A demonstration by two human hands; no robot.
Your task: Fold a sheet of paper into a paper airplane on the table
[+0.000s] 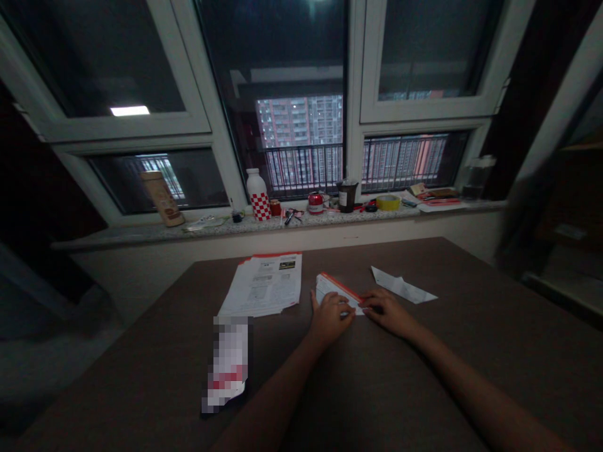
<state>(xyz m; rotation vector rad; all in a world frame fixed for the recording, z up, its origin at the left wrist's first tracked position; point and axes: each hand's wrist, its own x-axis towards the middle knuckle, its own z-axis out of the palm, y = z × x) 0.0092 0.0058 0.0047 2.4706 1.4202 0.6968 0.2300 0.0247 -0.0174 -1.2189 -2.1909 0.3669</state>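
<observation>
A sheet of white paper with an orange-red edge lies folded on the table before me. Across its lower left part rests my left hand, thumb spread outward and fingers laid over the paper, pressing it down. My right hand is closed at the paper's right end, with thumb and fingers pinching the orange-edged corner. Both hands cover much of the lower edge, so the folds there are hidden. Beyond the right hand lies a folded white paper piece, long and pointed at both ends, with a small peak in its middle.
Left of my hands is a stack of printed sheets; nearer me lies a pixelated whitish object. The dark table meets a windowsill holding a checkered bottle, a tan flask, a dark cup and yellow tape.
</observation>
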